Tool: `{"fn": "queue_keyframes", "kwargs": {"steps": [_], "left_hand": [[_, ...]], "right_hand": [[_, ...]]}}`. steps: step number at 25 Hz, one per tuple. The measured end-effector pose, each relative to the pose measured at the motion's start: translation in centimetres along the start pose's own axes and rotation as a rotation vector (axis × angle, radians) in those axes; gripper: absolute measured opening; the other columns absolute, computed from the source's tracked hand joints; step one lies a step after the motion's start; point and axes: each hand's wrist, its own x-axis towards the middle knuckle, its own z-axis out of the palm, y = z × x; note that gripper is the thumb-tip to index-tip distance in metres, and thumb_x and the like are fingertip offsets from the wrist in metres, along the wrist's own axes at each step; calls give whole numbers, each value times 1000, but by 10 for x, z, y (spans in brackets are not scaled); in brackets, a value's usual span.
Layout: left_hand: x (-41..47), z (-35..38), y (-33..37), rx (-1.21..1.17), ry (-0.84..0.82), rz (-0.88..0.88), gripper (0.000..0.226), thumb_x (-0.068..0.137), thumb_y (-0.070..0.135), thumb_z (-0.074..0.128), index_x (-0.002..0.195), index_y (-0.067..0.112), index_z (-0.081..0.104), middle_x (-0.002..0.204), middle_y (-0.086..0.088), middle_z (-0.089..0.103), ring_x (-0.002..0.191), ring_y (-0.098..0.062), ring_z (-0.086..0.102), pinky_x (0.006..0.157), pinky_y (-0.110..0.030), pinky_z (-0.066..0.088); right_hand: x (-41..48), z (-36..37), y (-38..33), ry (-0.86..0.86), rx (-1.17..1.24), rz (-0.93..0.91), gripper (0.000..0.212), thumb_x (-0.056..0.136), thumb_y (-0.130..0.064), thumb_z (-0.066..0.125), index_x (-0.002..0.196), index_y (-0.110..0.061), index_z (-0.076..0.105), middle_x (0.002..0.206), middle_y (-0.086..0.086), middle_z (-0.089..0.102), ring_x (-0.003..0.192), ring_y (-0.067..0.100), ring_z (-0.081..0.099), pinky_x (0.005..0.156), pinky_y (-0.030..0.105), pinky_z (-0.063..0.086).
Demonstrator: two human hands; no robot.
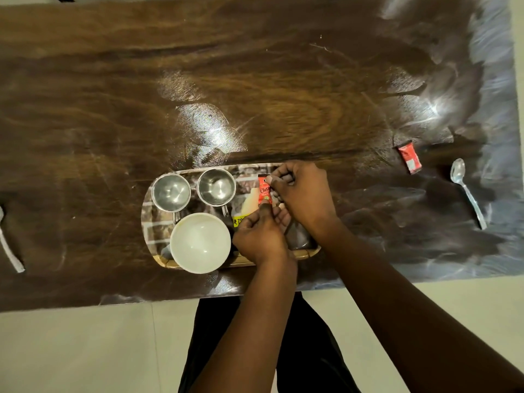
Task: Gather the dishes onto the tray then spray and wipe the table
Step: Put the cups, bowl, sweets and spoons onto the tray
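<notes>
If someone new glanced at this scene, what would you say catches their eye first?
Both hands, the left hand and right hand, pinch a red sachet over the right end of the tray, which already holds two steel cups and a white bowl. Far right on the wooden table, a second red sachet and a spoon lie loose.

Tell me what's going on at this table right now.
A person holds a small red sachet between the left hand and right hand, above the oval printed tray. The tray already carries two steel cups and a white bowl. Another red sachet and a metal spoon lie on the dark wooden table.
</notes>
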Motion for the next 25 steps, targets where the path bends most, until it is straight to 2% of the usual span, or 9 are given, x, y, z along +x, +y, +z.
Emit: {"fn": "queue_keyframes", "kwargs": {"steps": [4, 8, 10, 12, 16, 18, 21, 23, 25], "left_hand": [[-12, -1, -7, 76, 19, 25, 19, 93, 3, 78, 81, 2, 64, 54, -11, 71, 40, -17, 67, 44, -28, 60], [-35, 12, -22, 219, -115, 143, 28, 94, 0, 74, 74, 10, 58, 51, -4, 64, 37, -17, 59, 39, -23, 49], [-52, 34, -31, 308, -261, 174, 22, 95, -4, 73, 80, 9, 64, 60, -5, 70, 51, -20, 66, 49, -26, 56], [-68, 62, -43, 437, -438, 166, 14, 96, -3, 73, 94, 11, 73, 85, -9, 77, 80, -24, 73, 73, -32, 63], [-87, 111, -68, 682, -640, 137, 26, 100, 10, 72, 125, 9, 75, 123, -13, 78, 118, -23, 73, 108, -42, 58], [-88, 125, -77, 720, -655, 120, 30, 101, 12, 71, 131, 8, 72, 125, -12, 77, 119, -21, 72, 110, -42, 57], [-80, 130, -89, 750, -656, 124, 31, 101, 15, 71, 132, 9, 72, 122, -11, 79, 115, -19, 74, 107, -39, 59], [-76, 126, -93, 743, -661, 137, 32, 100, 22, 75, 129, 10, 75, 112, -6, 82, 102, -12, 77, 95, -32, 62], [-73, 122, -92, 726, -690, 169, 22, 100, 27, 75, 116, 12, 82, 99, -3, 84, 85, -7, 76, 82, -28, 61]], "right_hand": [[-8, -14, 1, 26, 49, -10, 6, 95, -21, 79, 93, -15, 78, 82, -4, 78, 75, 9, 76, 77, 37, 65], [-10, -73, 29, 149, 31, -15, 5, 94, -14, 74, 97, -16, 78, 82, -9, 76, 72, 0, 70, 72, 14, 57], [-4, -120, 55, 303, -2, 34, 11, 96, -14, 70, 104, -17, 77, 87, -8, 77, 72, -2, 69, 74, 16, 57], [4, -159, 83, 434, -106, 84, 17, 95, -17, 69, 111, -16, 75, 95, -3, 77, 75, 2, 69, 78, 21, 58], [18, -187, 124, 341, -253, 151, 31, 91, -32, 78, 118, -20, 69, 109, 1, 74, 96, 18, 72, 91, 37, 57], [25, -186, 130, 319, -298, 134, 25, 91, -35, 78, 111, -24, 68, 106, -1, 73, 95, 18, 72, 89, 39, 57], [28, -186, 132, 329, -325, 114, 15, 91, -37, 77, 97, -27, 67, 98, -5, 72, 88, 14, 70, 71, 27, 47], [21, -183, 126, 325, -298, 90, 15, 93, -38, 74, 99, -29, 64, 100, -8, 71, 91, 12, 67, 67, 24, 43], [5, -175, 115, 317, -256, 16, 11, 95, -31, 68, 103, -29, 59, 97, -9, 72, 90, 14, 68, 67, 33, 50]]}}
